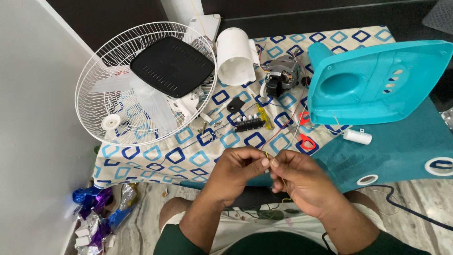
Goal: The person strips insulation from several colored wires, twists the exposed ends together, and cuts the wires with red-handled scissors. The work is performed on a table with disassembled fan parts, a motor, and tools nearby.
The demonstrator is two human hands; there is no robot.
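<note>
Both hands meet at the near edge of the counter, which is covered by a white cloth with blue square prints: the left hand and the right hand each pinch the thin yellow wire between thumb and fingertips, grips pressed together. Beyond them lie a black terminal block, a grey fan motor, a white wire fan guard and a teal plastic fan housing.

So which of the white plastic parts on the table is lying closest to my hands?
The small white cylinder beside the teal fan housing; the big white cover lies farther back.
</note>
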